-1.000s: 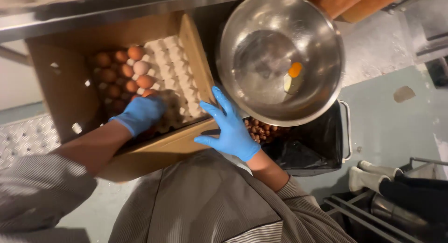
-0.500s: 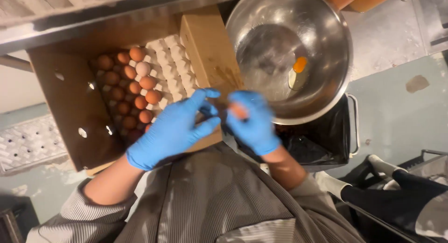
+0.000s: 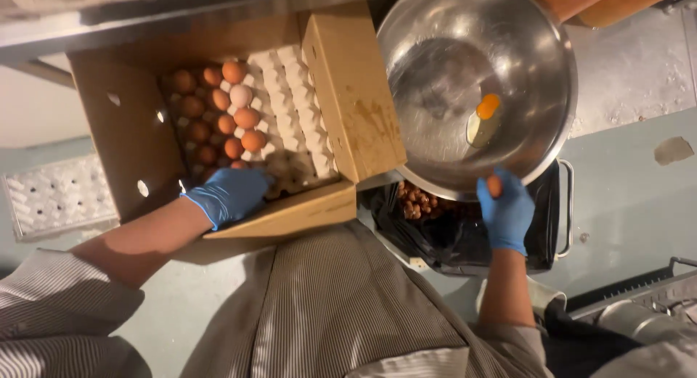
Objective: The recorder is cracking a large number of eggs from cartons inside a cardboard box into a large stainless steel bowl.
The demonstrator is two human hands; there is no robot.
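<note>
A steel surface edges the top of the frame above grey floor. The left hand reaches into the cardboard box of eggs, grip hidden. The right hand pinches an egg at the steel bowl rim, centre right.

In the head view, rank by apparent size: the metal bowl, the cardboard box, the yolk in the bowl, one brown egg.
1. cardboard box and metal bowl: look alike, no ranking.
2. brown egg.
3. yolk, slightly smaller.
</note>
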